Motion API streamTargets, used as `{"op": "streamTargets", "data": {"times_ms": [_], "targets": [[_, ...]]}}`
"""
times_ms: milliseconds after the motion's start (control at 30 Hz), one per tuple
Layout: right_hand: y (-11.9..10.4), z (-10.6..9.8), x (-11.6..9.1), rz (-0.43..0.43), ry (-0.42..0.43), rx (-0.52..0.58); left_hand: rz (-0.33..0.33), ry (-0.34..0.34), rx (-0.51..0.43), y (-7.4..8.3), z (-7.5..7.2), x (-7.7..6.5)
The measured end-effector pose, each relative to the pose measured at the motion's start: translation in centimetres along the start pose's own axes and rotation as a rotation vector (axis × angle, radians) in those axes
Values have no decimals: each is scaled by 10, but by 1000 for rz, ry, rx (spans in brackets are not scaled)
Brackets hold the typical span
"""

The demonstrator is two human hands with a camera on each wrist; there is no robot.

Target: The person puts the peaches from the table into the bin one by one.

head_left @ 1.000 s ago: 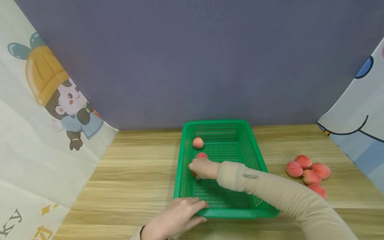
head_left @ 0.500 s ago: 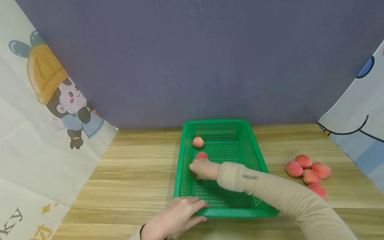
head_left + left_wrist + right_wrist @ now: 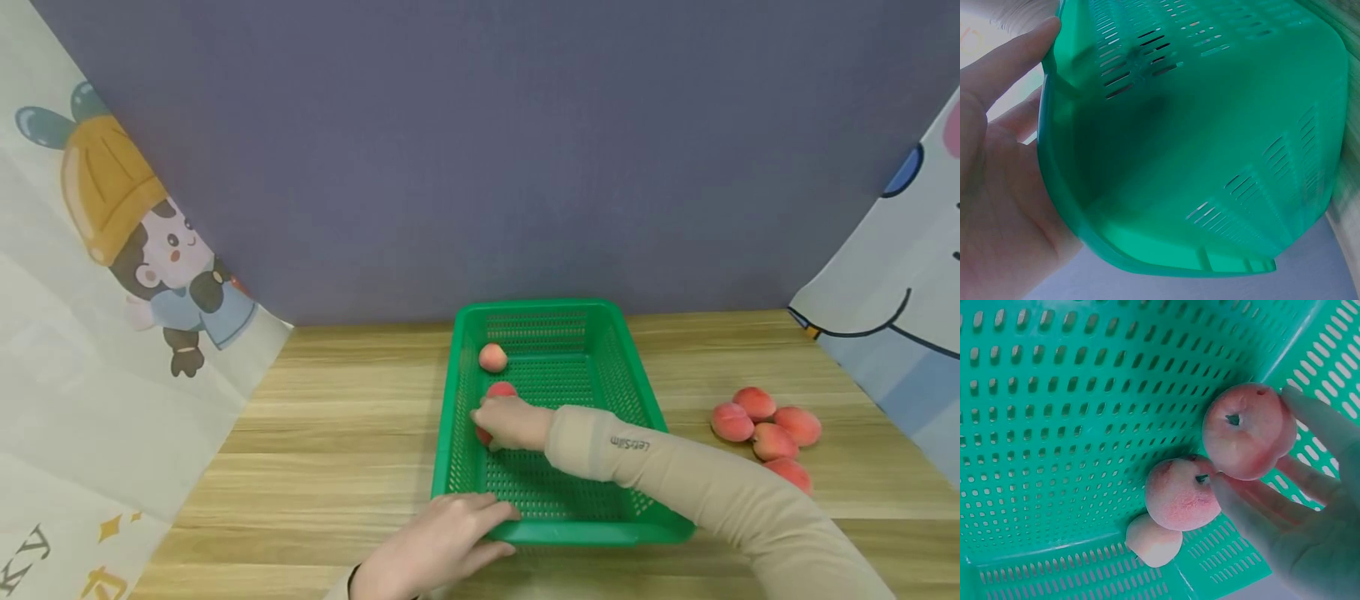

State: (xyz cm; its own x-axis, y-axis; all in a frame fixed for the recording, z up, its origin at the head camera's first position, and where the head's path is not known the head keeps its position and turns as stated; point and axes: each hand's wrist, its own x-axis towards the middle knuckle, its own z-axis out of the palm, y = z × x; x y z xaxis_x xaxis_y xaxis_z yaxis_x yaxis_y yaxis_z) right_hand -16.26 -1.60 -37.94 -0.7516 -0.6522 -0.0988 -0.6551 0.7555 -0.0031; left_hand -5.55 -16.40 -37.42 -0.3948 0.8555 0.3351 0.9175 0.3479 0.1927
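Note:
My right hand reaches into the green plastic basket and holds a peach near its left wall. In the right wrist view the fingertips and thumb lie around that peach, whose stem hollow faces the camera. A second peach sits right beside it by the thumb tip, and a paler third peach lies farther along the same wall. With fingers over the rim and thumb outside, my left hand grips the basket's near left corner. The left wrist view shows the same hand at the rim.
Several peaches are grouped on the wooden table to the right of the basket. A dark grey-blue wall stands behind the basket. Printed cartoon sheets border the table on both sides.

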Motion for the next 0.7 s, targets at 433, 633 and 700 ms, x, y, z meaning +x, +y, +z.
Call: {"op": "streamTargets", "data": {"times_ms": [433,633,700], "targets": [[5,-8,0,-30,28,32,10,6,-10,-2,2,0],[6,-18,-3,12,-30,40,12,11,10,-2,3,0],[7,-22,-4,37,-60,66,9,6,7,-2,3,0]]}}
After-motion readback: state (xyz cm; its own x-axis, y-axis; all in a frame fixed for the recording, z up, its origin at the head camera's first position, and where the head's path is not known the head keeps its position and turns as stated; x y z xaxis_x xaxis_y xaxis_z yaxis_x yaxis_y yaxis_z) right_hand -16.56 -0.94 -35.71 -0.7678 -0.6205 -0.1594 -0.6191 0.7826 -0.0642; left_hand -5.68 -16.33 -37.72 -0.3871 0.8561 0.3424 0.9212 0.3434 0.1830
